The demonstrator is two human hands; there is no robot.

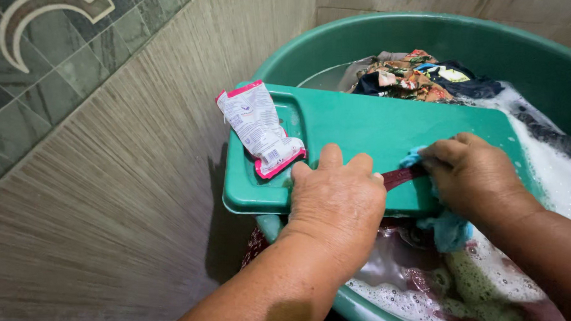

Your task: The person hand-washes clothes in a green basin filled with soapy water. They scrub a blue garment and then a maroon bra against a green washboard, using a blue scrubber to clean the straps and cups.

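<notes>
washboard, green, long axis running left-right across basin. left hand presses flat on it, fingers spread; right hand grips blue cloth against it.

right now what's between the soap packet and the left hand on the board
Nothing: in the head view the left hand fingertips nearly touch the packet, with only bare green washboard between.

Left hand palm down, fingers spread forward; right hand curled, fingers pinched shut; both forearms bare
</notes>
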